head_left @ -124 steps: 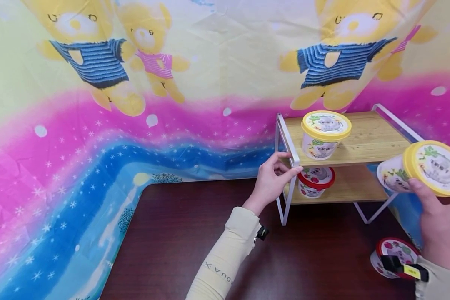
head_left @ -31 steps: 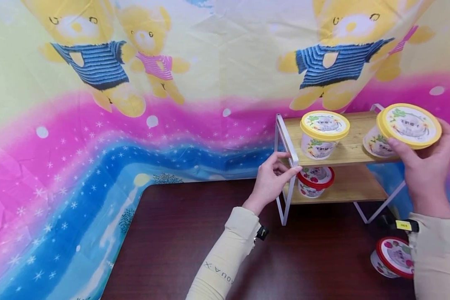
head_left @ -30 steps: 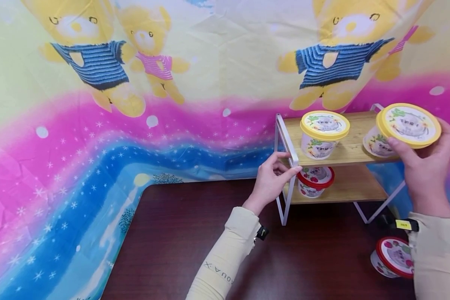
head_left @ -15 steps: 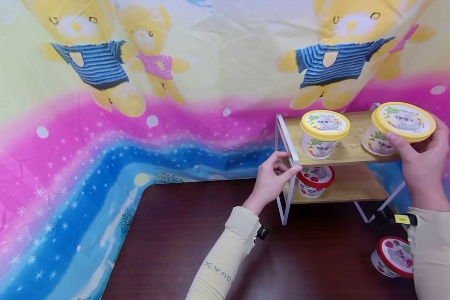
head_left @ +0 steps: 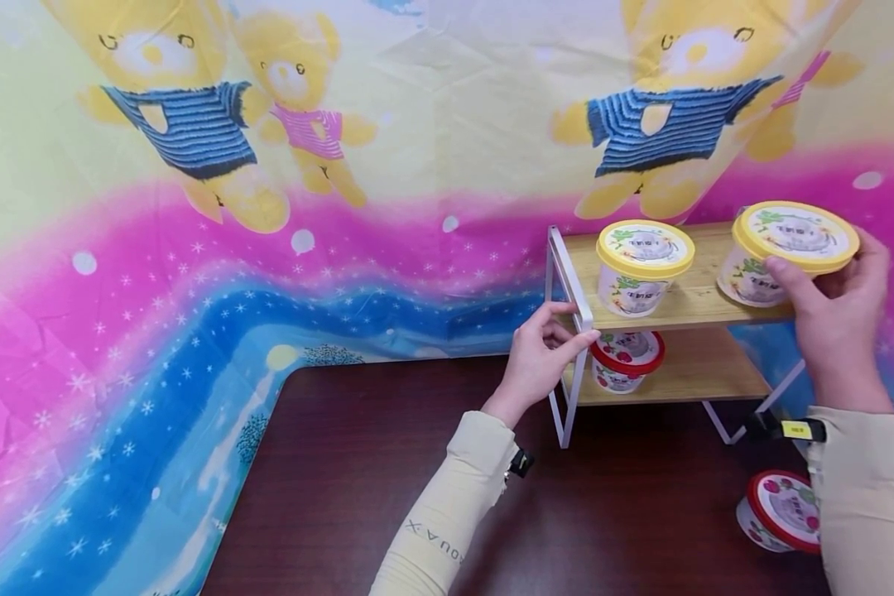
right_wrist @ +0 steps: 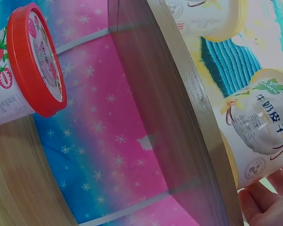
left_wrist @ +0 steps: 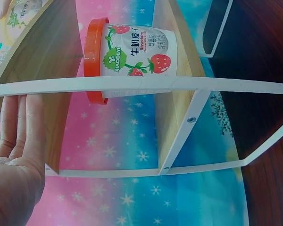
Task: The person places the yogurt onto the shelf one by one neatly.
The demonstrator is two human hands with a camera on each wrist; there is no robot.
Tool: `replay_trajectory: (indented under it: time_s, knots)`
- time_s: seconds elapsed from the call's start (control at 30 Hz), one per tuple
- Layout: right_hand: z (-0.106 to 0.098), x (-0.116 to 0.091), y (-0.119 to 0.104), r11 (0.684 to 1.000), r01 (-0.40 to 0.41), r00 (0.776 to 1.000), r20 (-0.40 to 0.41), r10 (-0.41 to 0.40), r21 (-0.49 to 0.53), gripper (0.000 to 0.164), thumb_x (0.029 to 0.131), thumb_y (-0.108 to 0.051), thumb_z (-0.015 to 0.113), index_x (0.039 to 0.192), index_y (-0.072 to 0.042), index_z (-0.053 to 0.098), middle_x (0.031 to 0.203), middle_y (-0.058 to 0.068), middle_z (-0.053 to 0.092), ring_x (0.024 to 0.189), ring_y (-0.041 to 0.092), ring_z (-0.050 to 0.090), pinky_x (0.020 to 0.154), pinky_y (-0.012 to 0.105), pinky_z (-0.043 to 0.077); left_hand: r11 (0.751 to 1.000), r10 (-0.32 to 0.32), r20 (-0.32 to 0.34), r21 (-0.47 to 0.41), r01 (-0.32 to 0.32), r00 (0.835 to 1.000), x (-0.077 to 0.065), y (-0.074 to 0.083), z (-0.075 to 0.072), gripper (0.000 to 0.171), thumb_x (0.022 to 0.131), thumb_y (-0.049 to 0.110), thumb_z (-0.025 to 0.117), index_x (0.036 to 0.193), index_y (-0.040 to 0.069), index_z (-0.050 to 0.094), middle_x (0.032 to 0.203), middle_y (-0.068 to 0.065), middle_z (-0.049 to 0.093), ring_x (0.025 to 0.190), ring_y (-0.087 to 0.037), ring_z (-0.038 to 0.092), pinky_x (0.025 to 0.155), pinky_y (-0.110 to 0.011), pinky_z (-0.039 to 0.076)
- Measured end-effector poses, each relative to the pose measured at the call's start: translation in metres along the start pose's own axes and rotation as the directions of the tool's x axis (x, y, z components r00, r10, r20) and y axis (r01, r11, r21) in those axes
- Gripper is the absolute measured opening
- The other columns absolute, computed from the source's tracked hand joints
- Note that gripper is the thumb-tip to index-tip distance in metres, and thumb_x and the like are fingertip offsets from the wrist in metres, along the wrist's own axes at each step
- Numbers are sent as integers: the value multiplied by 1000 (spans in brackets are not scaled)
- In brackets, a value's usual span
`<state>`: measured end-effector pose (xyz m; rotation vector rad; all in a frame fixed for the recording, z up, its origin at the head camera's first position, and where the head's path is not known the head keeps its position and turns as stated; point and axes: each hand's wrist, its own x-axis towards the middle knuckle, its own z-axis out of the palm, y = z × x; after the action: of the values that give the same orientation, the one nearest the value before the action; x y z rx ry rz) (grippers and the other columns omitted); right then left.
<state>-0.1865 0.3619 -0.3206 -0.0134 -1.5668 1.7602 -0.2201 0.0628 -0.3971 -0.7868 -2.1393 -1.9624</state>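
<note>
My right hand (head_left: pixel 842 331) grips a white ice-cream tub (head_left: pixel 785 240) with a yellow lid, its thumb on the near side. That tub is nearly upright at the right end of the upper board (head_left: pixel 704 306) of a two-tier shelf rack. In the right wrist view, the held tub (right_wrist: pixel 264 127) has its base right at the board's edge. My left hand (head_left: pixel 540 352) holds the rack's white metal side frame (head_left: pixel 577 290) between thumb and fingers. A second yellow-lidded tub (head_left: pixel 644 269) stands on the upper board's left end. Below it sits a red-lidded strawberry tub (left_wrist: pixel 137 56) on the lower board.
Another red-lidded tub (head_left: pixel 778 513) stands on the dark wooden table (head_left: pixel 387 463) at front right, partly hidden by my right sleeve. A printed teddy-bear cloth (head_left: pixel 432 165) hangs close behind the rack and along the left side.
My right hand has brought the yellow-lidded tub from beside the rack leftward to the upper board's right end, and the tub is now more upright. The left hand keeps its place on the frame.
</note>
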Motion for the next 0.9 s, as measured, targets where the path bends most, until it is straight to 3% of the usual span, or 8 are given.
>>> replay_trajectory:
  time_s: [0.27,0.43,0.73,0.9]
  knots:
    - [0,1,0,999,-10,1000,5,10,-41,68,88,8,74,146,-14,47,136,3,55,123,16,54,100,14,41,1000,0,-7,10,0,1000,0,0,0,39,94,27,77,129,17,61,82,7,67,73,-10,65,65,-28,58]
    - [0,2,-1,995,-59,998,-12,58,-77,69,88,6,75,147,-17,46,135,0,53,116,13,57,96,12,43,1000,-5,-3,4,5,1000,0,1,0,39,94,26,77,129,16,61,81,7,67,72,-10,65,66,-28,58]
    - [0,6,0,998,-50,999,11,51,-43,70,88,2,77,146,-18,44,135,3,52,108,12,60,93,14,46,1000,-7,-3,8,7,1000,0,1,0,39,94,26,77,129,17,61,82,7,67,72,-10,65,66,-28,58]
    - [1,7,0,995,-66,998,9,66,-73,69,89,0,77,146,-19,43,135,2,52,106,11,60,94,15,46,1000,-3,-5,9,3,1000,0,1,0,39,94,26,77,129,17,61,82,7,67,72,-10,65,66,-28,58]
